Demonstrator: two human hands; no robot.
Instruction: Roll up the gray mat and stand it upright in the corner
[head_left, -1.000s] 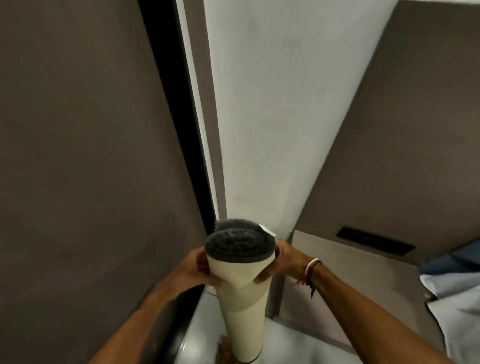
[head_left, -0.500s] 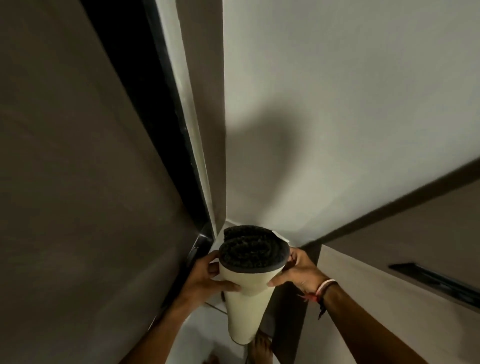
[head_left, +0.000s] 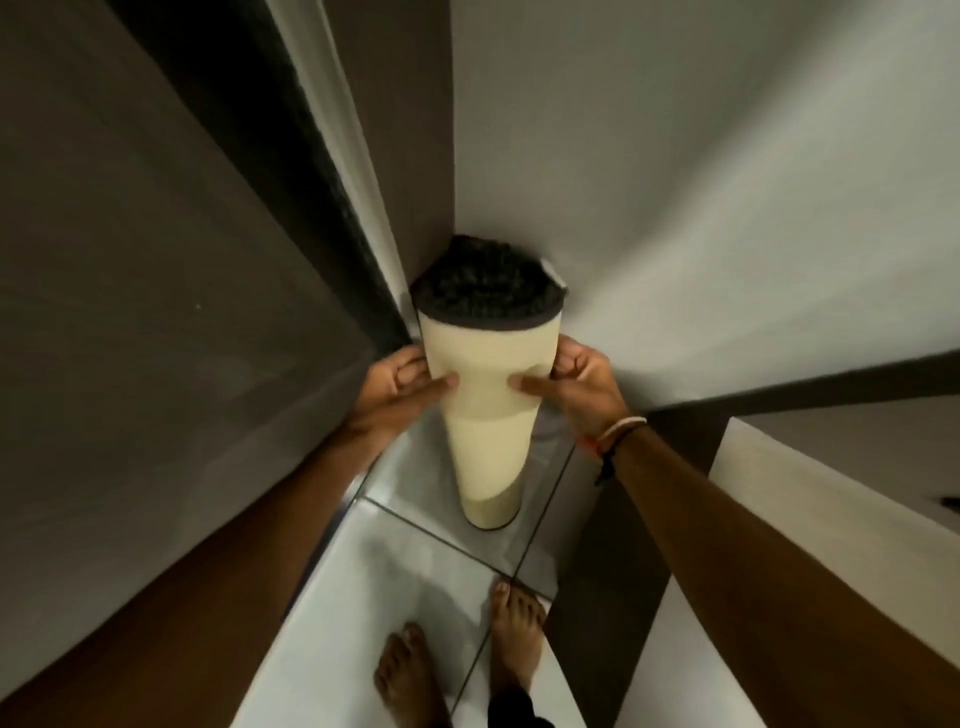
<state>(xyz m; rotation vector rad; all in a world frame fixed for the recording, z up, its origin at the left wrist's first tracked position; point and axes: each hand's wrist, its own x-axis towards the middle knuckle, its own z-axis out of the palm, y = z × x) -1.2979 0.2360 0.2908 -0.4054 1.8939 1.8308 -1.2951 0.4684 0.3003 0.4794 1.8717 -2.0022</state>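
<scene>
The rolled mat (head_left: 488, 415) stands upright on the tiled floor in the corner where the white wall meets the dark panel. Its outer side is cream and its dark gray pile shows as a spiral at the top end (head_left: 485, 288). The bottom end rests on the floor. My left hand (head_left: 402, 387) holds the roll's left side just below the top, thumb across the front. My right hand (head_left: 574, 382) grips the right side at the same height, a band on its wrist.
A white wall (head_left: 675, 182) is behind and to the right, a dark brown panel (head_left: 130, 312) with a black gap on the left. A low brown and white ledge (head_left: 753, 493) juts in on the right. My bare feet (head_left: 457, 649) stand on glossy floor tiles.
The mat has come down and forward into the corner and its bottom end now rests on the floor. Both hands kept their grip. The view has tilted down, showing my feet.
</scene>
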